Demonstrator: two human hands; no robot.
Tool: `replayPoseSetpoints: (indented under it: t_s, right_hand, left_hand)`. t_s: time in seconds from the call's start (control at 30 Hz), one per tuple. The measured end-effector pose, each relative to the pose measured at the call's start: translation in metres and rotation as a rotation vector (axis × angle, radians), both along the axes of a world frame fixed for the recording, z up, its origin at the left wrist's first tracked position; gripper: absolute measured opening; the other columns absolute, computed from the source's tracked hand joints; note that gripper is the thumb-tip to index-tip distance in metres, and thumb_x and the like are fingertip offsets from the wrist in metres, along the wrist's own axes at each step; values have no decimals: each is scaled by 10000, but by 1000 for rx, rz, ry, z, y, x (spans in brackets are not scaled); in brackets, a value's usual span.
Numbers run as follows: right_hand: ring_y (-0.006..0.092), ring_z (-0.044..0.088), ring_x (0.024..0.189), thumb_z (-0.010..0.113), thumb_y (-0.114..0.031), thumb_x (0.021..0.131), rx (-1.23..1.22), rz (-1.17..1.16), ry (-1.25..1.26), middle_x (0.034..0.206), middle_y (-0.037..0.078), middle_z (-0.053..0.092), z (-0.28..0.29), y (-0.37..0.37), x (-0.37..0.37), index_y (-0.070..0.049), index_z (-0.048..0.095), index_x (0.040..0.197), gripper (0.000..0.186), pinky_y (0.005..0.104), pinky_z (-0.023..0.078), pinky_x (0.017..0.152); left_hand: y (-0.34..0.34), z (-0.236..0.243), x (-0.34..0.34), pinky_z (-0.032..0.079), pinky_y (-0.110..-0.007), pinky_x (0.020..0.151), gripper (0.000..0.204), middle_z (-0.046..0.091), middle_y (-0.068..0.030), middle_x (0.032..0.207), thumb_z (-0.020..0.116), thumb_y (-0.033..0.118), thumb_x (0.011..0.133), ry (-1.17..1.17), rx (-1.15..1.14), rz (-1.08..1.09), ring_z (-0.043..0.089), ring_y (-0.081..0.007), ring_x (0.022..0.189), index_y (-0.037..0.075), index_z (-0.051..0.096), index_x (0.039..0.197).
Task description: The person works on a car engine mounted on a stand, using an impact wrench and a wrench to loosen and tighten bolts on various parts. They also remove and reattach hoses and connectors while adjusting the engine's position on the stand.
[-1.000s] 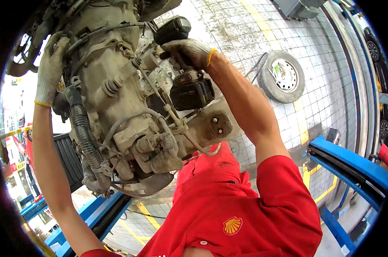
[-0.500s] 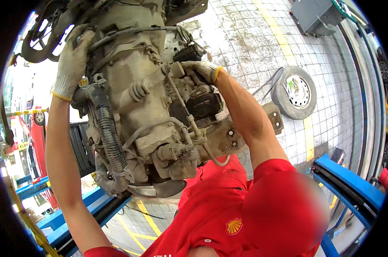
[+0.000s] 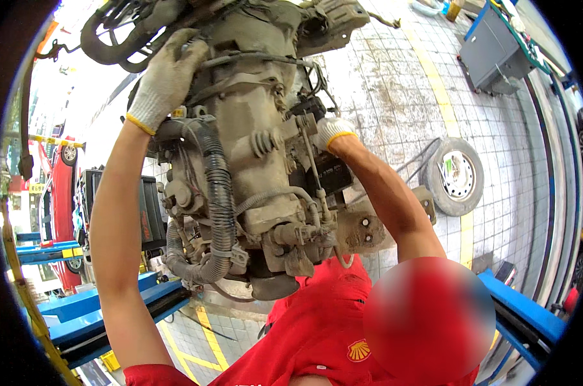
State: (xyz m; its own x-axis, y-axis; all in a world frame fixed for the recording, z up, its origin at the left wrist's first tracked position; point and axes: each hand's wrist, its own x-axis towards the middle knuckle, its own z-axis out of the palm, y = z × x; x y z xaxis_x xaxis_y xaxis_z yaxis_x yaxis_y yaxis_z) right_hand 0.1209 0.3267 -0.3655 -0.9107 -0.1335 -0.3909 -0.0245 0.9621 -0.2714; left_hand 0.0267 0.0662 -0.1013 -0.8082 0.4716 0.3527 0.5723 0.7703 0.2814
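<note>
A dusty gearbox (image 3: 240,125) fills the middle of the view, raised in front of me. My left hand (image 3: 163,83), in a white knit glove with a yellow cuff, is at its upper left side. Its fingers are bent around something small, mostly hidden. Below that hand, a black corrugated hose (image 3: 220,199) runs down the gearbox. My right hand (image 3: 335,133), gloved the same way, is at the right side beside a cable end fitting (image 3: 301,128). Its fingers are hidden behind that fitting and the housing. A thin rod-like cable (image 3: 312,157) hangs down from there.
A metal crossmember (image 3: 368,228) with holes sticks out at lower right. Blue lift arms (image 3: 529,309) stand on both sides. On the tiled floor at right lie a wheel (image 3: 455,177) and, farther off, a grey tool cabinet (image 3: 497,55). A red car (image 3: 63,193) is at left.
My view has shifted, so the gearbox and both hands appear farther right. The right hand's fingers, partly visible stretched over the fitting before, are now tucked behind it. The left hand stays in place.
</note>
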Motion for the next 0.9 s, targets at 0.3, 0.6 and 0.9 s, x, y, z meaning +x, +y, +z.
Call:
replayPoseSetpoints:
  t_s: [0.3, 0.6, 0.9]
  right_hand:
    - [270, 750, 909, 511, -502, 1046, -430, -366, 287, 1025, 197, 760, 200, 29, 52, -28, 739, 1126, 532, 373, 577, 839]
    - [351, 714, 975, 584, -87, 992, -728, 210, 879, 1071, 189, 746, 226, -45, -64, -144, 570, 1419, 431, 418, 571, 839]
    - [409, 687, 881, 638, 4, 875, -826, 215, 849, 1012, 189, 732, 201, -40, -115, -105, 662, 1224, 367, 439, 577, 763]
  left_hand:
    - [9, 4, 18, 548, -465, 987, 585, 676, -296, 1260, 548, 467, 1057, 0, -118, 95, 692, -400, 1144, 47, 496, 1461]
    - [19, 34, 41, 548, -498, 933, 453, 718, -273, 1111, 504, 380, 1063, 53, -396, 130, 711, -412, 1041, 37, 508, 1360]
    - [23, 33, 51, 551, -532, 961, 516, 711, -291, 1138, 538, 418, 1050, 102, -303, 191, 686, -456, 1092, 64, 502, 1424]
